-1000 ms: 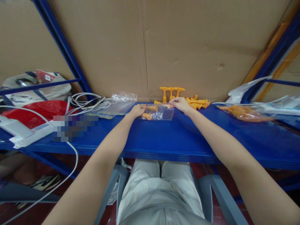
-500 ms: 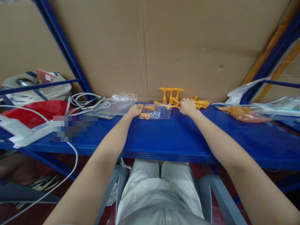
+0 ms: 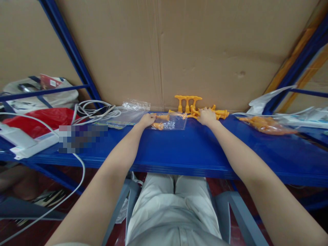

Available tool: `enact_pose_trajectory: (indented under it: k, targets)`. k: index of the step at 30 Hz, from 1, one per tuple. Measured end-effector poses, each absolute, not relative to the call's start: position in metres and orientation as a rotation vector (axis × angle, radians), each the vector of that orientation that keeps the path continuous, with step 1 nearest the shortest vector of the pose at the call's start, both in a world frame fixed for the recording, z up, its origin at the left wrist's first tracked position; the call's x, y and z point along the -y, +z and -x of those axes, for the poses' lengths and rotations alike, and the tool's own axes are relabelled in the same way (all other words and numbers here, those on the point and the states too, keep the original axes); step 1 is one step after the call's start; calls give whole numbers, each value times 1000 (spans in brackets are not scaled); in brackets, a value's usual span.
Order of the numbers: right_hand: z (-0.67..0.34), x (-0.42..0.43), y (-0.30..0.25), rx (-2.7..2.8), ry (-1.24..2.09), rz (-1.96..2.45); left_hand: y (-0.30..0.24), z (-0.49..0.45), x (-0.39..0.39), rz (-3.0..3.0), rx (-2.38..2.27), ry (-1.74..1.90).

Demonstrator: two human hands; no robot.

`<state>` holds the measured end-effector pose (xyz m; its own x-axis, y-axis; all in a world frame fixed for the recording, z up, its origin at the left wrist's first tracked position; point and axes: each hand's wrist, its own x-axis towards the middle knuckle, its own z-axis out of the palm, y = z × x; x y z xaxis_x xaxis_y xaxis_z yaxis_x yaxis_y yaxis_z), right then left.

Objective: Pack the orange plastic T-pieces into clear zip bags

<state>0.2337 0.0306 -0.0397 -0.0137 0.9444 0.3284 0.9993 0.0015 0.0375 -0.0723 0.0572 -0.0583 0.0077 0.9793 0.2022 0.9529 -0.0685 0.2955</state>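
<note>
My left hand [image 3: 148, 120] is closed on the left end of a clear plastic bag [image 3: 181, 123], which lies on the blue shelf with several orange plastic pieces [image 3: 164, 117] inside. At the back, my right hand [image 3: 207, 117] reaches into a pile of loose orange pieces [image 3: 222, 113]. Its fingers are curled around an orange T-shaped plastic piece [image 3: 194, 111], partly hidden by the hand. Three more T-shaped pieces [image 3: 188, 102] stand upright in a row against the cardboard, just behind the bag.
Flat clear bags [image 3: 128, 114] and a coiled white cable [image 3: 94, 109] lie to the left, near a white power strip [image 3: 38, 145] and red plastic [image 3: 48, 119]. A filled bag of orange pieces [image 3: 265, 124] is on the right. Blue posts [image 3: 69, 51] frame the cardboard wall [image 3: 192, 51].
My right hand has shifted slightly right within the pile, and an orange piece beside its fingers has tipped up. My left hand stays on the bag.
</note>
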Motion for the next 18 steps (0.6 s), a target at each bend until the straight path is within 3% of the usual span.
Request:
enact_pose_trajectory:
  k: [18]
  targets:
    - [-226,-27,-42,2092,-438,2088,-56,70,-53,-2164,-2119,547]
